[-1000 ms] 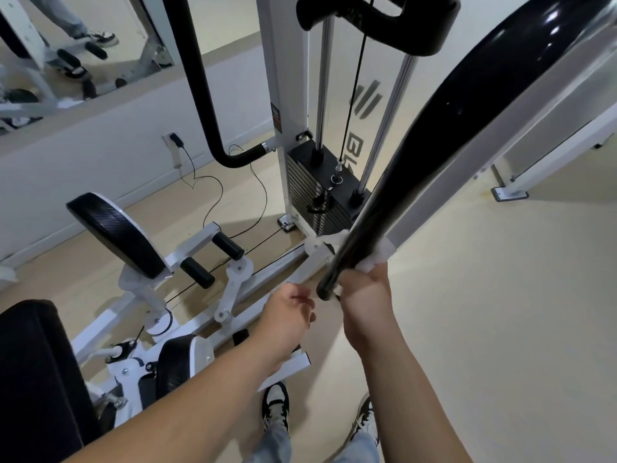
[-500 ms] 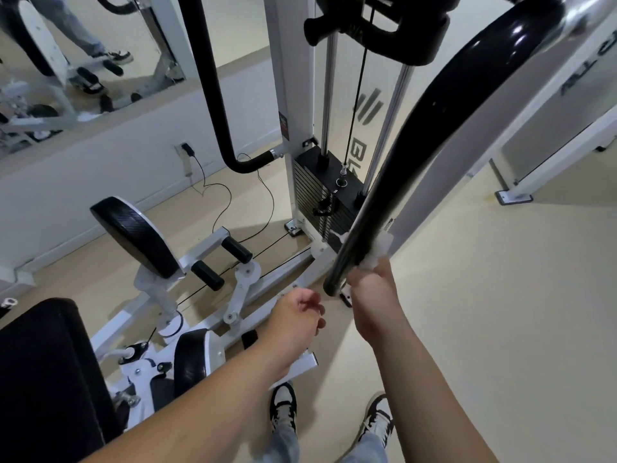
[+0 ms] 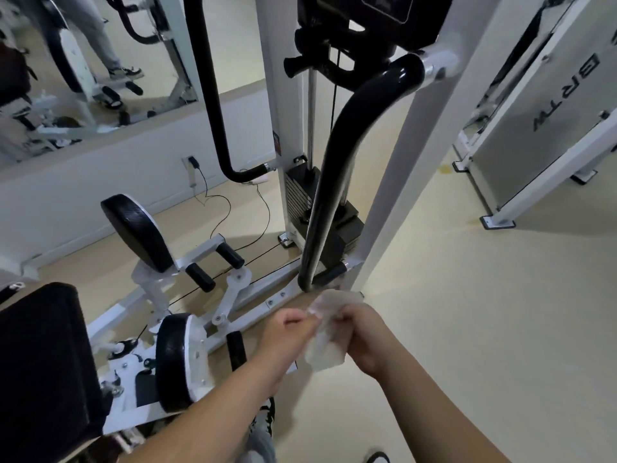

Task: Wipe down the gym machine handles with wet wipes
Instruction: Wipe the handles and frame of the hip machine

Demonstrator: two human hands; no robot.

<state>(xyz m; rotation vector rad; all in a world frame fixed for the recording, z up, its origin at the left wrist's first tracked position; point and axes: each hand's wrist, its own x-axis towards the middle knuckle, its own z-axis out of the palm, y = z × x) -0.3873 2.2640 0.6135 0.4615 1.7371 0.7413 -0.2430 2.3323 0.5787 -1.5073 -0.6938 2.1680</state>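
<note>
A long curved black handle (image 3: pixel 329 182) hangs down from the white gym machine, and its lower tip ends just above my hands. A crumpled white wet wipe (image 3: pixel 325 342) sits between both hands, below the tip and apart from the handle. My right hand (image 3: pixel 362 332) grips the wipe's right side with curled fingers. My left hand (image 3: pixel 290 329) pinches its upper left edge. A second black handle (image 3: pixel 213 95) curves down at the left of the machine's post.
The weight stack (image 3: pixel 300 198) stands behind the handle. Black pads (image 3: pixel 137 232) and foot rollers (image 3: pixel 213 265) on a white frame lie to the left, with a black seat (image 3: pixel 43 362) at the near left. A mirror (image 3: pixel 83 61) covers the left wall. Another white machine (image 3: pixel 541 105) stands at the right.
My right hand has slid off the handle's lower tip with the wipe and dropped below it. My left hand has come over and taken hold of the wipe too.
</note>
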